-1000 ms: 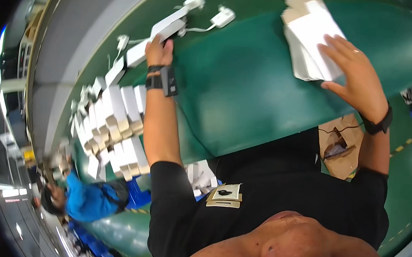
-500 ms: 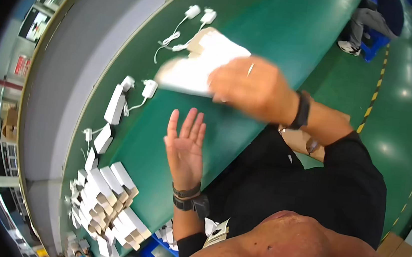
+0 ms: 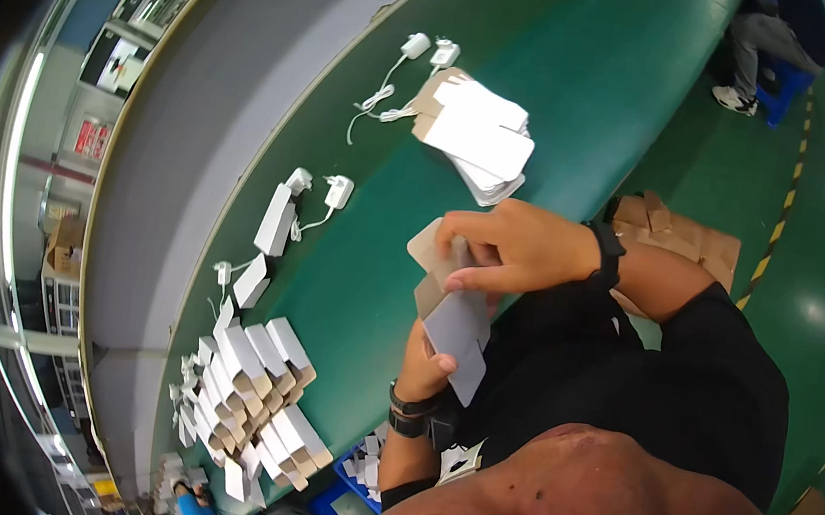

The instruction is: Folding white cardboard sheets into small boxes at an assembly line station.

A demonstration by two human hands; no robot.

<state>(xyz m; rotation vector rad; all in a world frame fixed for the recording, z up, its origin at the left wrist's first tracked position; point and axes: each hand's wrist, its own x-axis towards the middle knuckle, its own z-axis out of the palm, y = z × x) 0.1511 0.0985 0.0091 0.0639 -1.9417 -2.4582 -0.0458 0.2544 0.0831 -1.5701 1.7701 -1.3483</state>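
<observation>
Holding flat grey carton [image 3: 455,327] | left hand [image 3: 425,359] underneath | right hand [image 3: 508,253] fingers pinching its top edge, apparently

Both hands meet close to the chest: the right hand [image 3: 508,253] curls its fingers downward, while the left hand [image 3: 425,357] grips from below, wrist bent.

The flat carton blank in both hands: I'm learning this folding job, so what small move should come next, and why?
Probably push the carton blank open into a sleeve. It is still flat, gripped from below by the left hand and pinched at its top flap by the right hand, while finished boxes lie squared up on the green table.
</observation>
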